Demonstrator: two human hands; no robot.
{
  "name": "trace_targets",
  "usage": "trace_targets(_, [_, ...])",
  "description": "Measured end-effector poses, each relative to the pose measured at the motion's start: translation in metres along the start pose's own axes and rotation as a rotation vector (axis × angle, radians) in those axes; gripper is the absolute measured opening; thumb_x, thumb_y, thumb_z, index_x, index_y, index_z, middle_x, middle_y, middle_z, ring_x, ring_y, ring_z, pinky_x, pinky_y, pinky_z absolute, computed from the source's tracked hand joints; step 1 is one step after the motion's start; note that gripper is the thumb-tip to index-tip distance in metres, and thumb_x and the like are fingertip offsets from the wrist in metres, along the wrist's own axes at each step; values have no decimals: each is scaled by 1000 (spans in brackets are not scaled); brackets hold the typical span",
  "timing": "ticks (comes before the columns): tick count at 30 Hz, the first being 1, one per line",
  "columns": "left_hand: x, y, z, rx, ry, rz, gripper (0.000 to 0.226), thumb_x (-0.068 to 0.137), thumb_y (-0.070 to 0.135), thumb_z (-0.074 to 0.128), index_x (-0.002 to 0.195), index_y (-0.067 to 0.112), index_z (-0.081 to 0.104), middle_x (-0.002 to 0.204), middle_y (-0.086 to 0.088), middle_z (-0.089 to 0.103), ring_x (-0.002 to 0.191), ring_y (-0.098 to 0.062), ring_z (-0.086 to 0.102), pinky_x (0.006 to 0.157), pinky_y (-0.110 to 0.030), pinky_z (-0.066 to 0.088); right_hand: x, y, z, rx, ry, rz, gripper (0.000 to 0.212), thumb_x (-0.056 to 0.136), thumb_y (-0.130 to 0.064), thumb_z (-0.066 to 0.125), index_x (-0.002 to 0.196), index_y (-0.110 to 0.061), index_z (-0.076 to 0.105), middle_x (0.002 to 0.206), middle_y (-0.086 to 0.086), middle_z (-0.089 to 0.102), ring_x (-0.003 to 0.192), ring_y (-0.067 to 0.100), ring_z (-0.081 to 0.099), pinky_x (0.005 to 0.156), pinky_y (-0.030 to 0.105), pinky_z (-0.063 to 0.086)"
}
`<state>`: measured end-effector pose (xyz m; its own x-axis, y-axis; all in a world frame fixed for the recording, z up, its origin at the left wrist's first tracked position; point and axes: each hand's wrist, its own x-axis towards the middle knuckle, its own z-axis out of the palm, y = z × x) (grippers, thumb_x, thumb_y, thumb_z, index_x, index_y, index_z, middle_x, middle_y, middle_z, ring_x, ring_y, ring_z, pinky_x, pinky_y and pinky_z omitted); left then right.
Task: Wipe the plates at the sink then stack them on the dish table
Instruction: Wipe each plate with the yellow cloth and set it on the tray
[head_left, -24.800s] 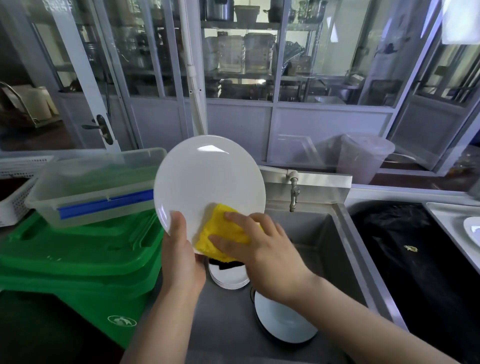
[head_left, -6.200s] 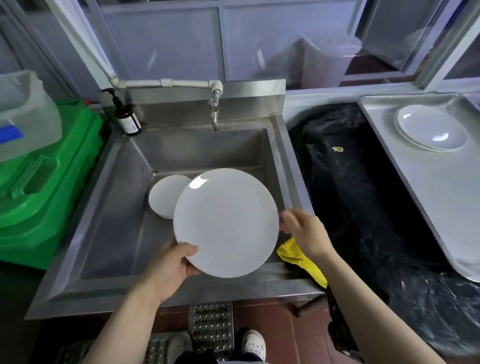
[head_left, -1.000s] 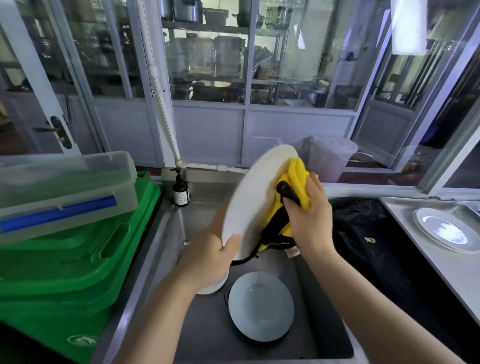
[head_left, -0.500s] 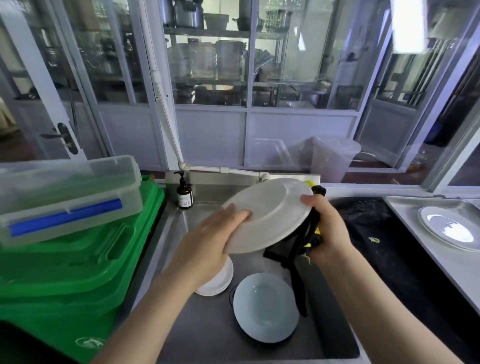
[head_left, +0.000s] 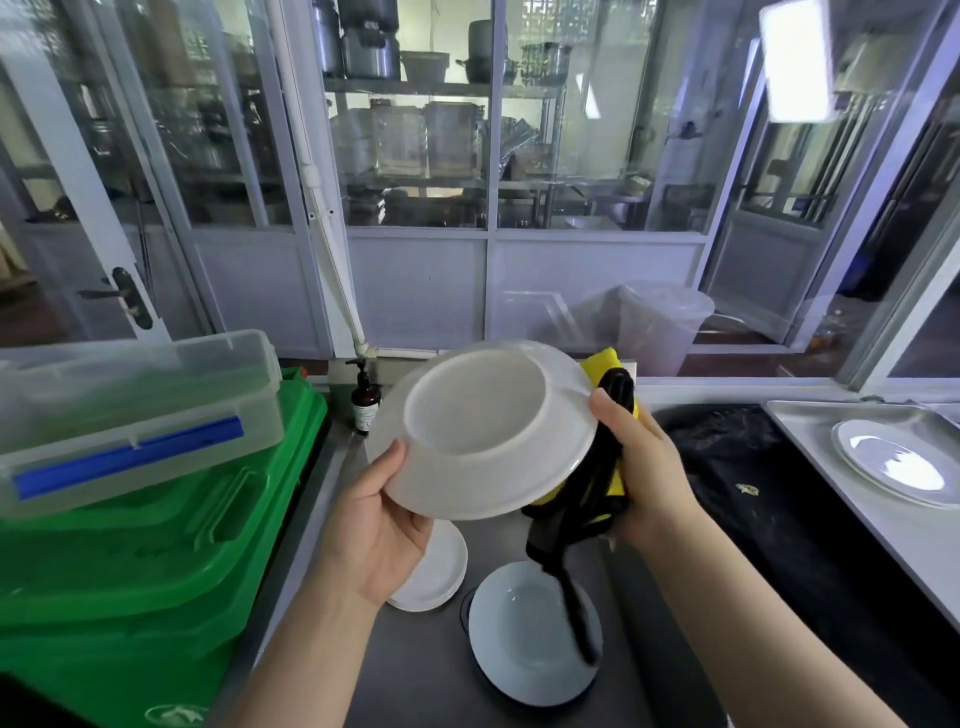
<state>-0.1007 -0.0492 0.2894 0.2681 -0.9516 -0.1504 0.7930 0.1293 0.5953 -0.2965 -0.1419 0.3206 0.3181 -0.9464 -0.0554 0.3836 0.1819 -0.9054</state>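
Head view showed the sink (head_left: 322, 519) as the landmark, with both forearms reaching over its near edge. Inside the sink lay a white plate (head_left: 524, 634) face up, and just left of it a small stack of white plates (head_left: 439, 571). Above the sink, the left hand (head_left: 379, 525) had its grip closed on the lower left rim of a plate held underside up (head_left: 483, 431), thumb on the upper side. The right hand (head_left: 644, 467) gripped the opposite rim and a yellow cloth (head_left: 605, 364) with black trim, whose dark strap hung down over the plate in the sink. Left of the sink stood green bins (head_left: 156, 545) with a clear lidded box (head_left: 130, 410) on top. Right of the sink, past a black bag, the bench (head_left: 831, 447) carried one plate (head_left: 893, 462). At the sink's back corner stood a soap bottle (head_left: 365, 400)
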Motion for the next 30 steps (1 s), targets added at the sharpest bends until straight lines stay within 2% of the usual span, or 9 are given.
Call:
trace_targets(2, [1, 5, 2, 38, -43, 112, 43, 79, 22, 60, 121, 18, 62, 105, 0, 74, 89, -12, 71, 59, -24, 59, 3, -3, -2, -301, 63, -280, 31, 79, -19, 67, 109, -24, 67, 115, 5, 66, 107, 23, 60, 95, 40, 48])
trace_targets(4, [1, 10, 8, 93, -98, 228, 36, 81, 20, 57, 116, 22, 65, 107, 3, 73, 94, -12, 71, 62, -24, 58, 7, -3, -4, -832, 129, -628, 45, 79, 2, 62, 119, -20, 63, 138, 7, 49, 119, 17, 47, 101, 23, 36])
trace_targets(6, [1, 10, 15, 119, -114, 305, 33, 82, 17, 56, 111, 25, 68, 109, 2, 73, 98, -13, 70, 64, -25, 57, 5, 3, -1, -1176, 98, -852, 60, 71, 11, 58, 124, -15, 62, 144, 11, 42, 115, 31, 45, 97, 28, 31])
trace_targets(8, [3, 5, 20, 133, -98, 363, 30, 81, 16, 57, 103, 27, 73, 107, 1, 74, 98, -14, 70, 64, -27, 57, -3, 11, 10, -1308, 49, -941, 64, 65, 7, 55, 125, -15, 63, 140, 9, 47, 105, 39, 47, 93, 34, 33])
trace_targets(16, [7, -16, 33, 192, 41, 406, 43, 84, 27, 58, 123, 10, 61, 110, -15, 69, 92, -30, 66, 75, -42, 50, -27, 39, 47, -1330, -144, -1055, 55, 66, -5, 58, 120, -18, 66, 135, 6, 54, 94, 39, 52, 87, 36, 45])
trace_targets(21, [8, -14, 26, 188, -1, 423, 34, 86, 21, 58, 118, 13, 62, 105, -11, 72, 92, -29, 67, 69, -37, 57, -14, 37, 31, -1223, -140, -1003, 59, 64, 3, 60, 119, -17, 67, 143, 12, 44, 109, 41, 54, 92, 35, 41])
trace_targets(25, [10, -13, 16, 325, -12, 455, 35, 80, 19, 61, 114, 17, 64, 118, -13, 68, 110, -31, 64, 79, -43, 58, 5, 34, 20, -989, 19, -740, 58, 77, 6, 58, 126, -24, 61, 145, 0, 46, 127, 13, 44, 96, 8, 31])
trace_targets(28, [11, -13, 5, 559, -57, 474, 27, 74, 31, 70, 100, 26, 74, 109, -10, 71, 107, -34, 63, 86, -60, 52, 18, 20, 16, -757, 126, -618, 48, 88, -9, 56, 119, -46, 58, 111, -30, 63, 105, -10, 55, 87, 7, 38])
trace_targets(30, [11, -11, 0, 694, -87, 450, 27, 69, 42, 69, 93, 32, 76, 100, -7, 71, 99, -31, 64, 87, -66, 49, 27, 7, 14, -721, 180, -586, 42, 90, -14, 56, 120, -43, 58, 95, -42, 59, 94, -22, 52, 78, -1, 36])
